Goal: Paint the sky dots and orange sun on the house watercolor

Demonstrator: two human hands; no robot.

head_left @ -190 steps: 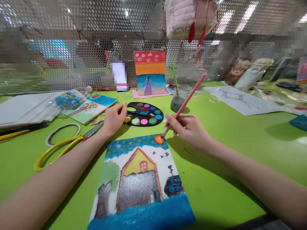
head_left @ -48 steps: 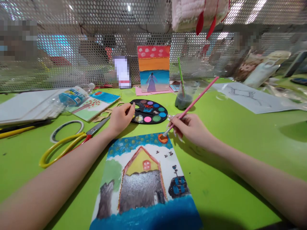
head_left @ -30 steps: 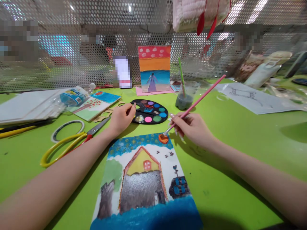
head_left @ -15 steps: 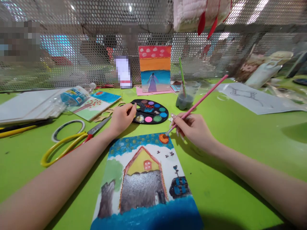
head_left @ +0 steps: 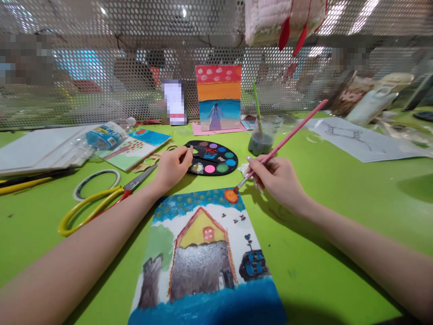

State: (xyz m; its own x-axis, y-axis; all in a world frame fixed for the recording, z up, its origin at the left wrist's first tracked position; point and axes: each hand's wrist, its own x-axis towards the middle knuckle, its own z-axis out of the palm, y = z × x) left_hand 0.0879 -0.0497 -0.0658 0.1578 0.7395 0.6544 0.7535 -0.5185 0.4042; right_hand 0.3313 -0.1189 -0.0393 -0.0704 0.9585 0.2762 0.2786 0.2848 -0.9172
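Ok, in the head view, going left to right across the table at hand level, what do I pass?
Yellow-handled scissors → left hand → watercolour palette → right hand → pencil-sketch sheet

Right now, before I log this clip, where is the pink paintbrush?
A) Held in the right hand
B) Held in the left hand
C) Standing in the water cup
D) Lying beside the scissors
A. The right hand grips the pink paintbrush, its tip at the orange sun on the painting.
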